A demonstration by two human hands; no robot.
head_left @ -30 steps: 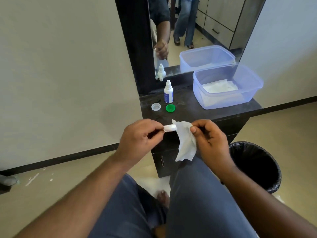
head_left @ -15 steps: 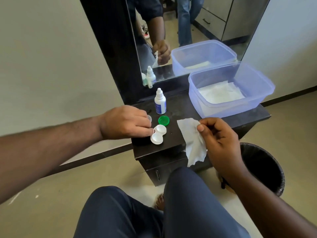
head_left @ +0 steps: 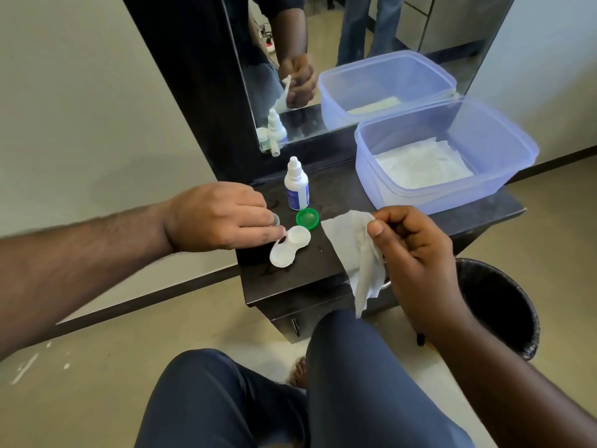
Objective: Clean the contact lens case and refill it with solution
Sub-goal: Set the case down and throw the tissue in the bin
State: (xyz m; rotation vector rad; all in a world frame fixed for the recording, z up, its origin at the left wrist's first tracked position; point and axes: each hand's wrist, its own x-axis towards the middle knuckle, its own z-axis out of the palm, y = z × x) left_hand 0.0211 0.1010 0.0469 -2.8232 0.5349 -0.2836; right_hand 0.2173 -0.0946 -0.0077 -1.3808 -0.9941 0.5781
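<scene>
The white contact lens case [head_left: 289, 245] lies open on the dark table [head_left: 290, 279], both wells up. My left hand [head_left: 223, 218] reaches in from the left, fingers curled, and its thumb and fingertips pinch the case's left edge. A clear cap [head_left: 275, 218] shows between those fingers. The green cap [head_left: 307, 218] sits just behind the case. Behind it the small white solution bottle [head_left: 296, 185] stands upright with its lid on. To the right of the case, my right hand [head_left: 416, 263] pinches a white tissue [head_left: 358, 253], which hangs over the table's front edge.
A translucent blue tub [head_left: 517, 150] with white tissues inside fills the table's right half. A mirror [head_left: 339, 43] stands behind the table. A black-lined bin [head_left: 497, 305] sits on the floor to the right. My legs are below the table edge.
My left hand carried the case from in front of me down onto the table and stays at it. My right hand, with the tissue, moved apart to the right.
</scene>
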